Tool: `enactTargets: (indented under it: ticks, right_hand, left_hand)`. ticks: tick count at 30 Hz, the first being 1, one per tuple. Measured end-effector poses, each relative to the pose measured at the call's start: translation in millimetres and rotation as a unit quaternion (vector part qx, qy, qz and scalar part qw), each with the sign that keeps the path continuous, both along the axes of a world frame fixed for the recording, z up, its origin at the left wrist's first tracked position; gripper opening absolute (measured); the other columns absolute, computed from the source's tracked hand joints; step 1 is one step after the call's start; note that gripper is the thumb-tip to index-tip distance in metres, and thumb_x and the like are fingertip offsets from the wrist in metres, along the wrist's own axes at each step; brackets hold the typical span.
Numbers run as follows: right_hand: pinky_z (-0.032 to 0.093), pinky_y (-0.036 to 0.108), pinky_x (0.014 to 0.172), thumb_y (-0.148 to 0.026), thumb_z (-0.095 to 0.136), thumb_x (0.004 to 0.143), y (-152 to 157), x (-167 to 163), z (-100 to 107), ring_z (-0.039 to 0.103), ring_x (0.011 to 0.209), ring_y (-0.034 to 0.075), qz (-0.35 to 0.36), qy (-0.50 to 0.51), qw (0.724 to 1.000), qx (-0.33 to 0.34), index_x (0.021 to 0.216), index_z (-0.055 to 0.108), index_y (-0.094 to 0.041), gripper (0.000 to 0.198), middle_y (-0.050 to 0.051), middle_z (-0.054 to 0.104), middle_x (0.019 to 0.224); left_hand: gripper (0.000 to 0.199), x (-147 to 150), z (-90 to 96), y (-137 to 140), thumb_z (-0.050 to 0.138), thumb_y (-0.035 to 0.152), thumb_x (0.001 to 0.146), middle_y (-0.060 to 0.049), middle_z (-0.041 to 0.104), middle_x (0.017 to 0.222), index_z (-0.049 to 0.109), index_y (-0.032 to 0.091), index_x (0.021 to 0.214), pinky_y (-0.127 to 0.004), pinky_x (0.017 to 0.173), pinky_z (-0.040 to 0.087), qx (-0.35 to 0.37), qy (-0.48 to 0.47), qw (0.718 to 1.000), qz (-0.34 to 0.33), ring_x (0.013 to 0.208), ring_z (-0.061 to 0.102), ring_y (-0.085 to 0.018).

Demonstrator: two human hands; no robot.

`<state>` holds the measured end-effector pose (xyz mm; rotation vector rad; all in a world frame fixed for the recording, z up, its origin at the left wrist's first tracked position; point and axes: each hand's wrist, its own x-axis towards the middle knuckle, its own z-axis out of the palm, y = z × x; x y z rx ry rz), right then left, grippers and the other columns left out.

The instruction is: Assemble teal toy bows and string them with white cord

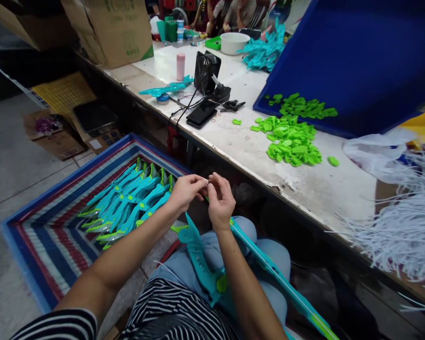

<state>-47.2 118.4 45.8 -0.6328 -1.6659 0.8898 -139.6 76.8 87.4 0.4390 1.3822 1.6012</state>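
Observation:
My left hand (pixel 186 192) and my right hand (pixel 220 202) meet above my lap, fingertips nearly touching. Both are closed in a pinch on a small white piece (pixel 207 182), which looks like the end of a white string; the fingers cover most of it. Across my thighs lies a teal toy bow (pixel 198 252) with bright green parts, its grip side below my wrists. One teal limb (pixel 279 278) runs to the lower right past my right forearm, with a pale string along it.
On my left, a blue-rimmed striped bin (pixel 38 236) holds several teal-and-green toy bows (pixel 131 198). The worktable (pixel 233 151) carries green pieces (pixel 293 139), a phone (pixel 201 113), a small fan (pixel 206 71), a blue tray (pixel 354 61) and white strings (pixel 400 236). People sit beyond it.

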Motion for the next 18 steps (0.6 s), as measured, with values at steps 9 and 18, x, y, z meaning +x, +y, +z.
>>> enactTargets:
  ticks: [9,18]
  right_hand:
    - [0.051,0.031,0.070,-0.021,0.053,0.089,14,14,5,0.061,0.079,0.016,0.008,-0.095,0.987,0.128,0.085,0.064,-0.020,0.012,0.005,0.064,0.084]
    - [0.046,0.030,0.070,-0.018,0.043,0.093,0,19,-8,0.055,0.077,0.017,-0.033,-0.143,0.979,0.140,0.081,0.052,-0.020,0.015,0.004,0.057,0.079]
  left_hand:
    - [0.005,-13,2.9,-2,0.066,0.011,0.060,-0.002,0.064,0.061,0.066,0.010,0.065,-0.021,0.051,0.048,0.000,0.012,0.993,-0.118,0.058,0.061,-0.012]
    - [0.012,-13,-18.2,-15,0.063,0.022,0.072,-0.001,0.067,0.066,0.069,0.013,0.070,-0.022,0.058,0.043,0.011,0.330,0.936,-0.124,0.062,0.059,-0.013]
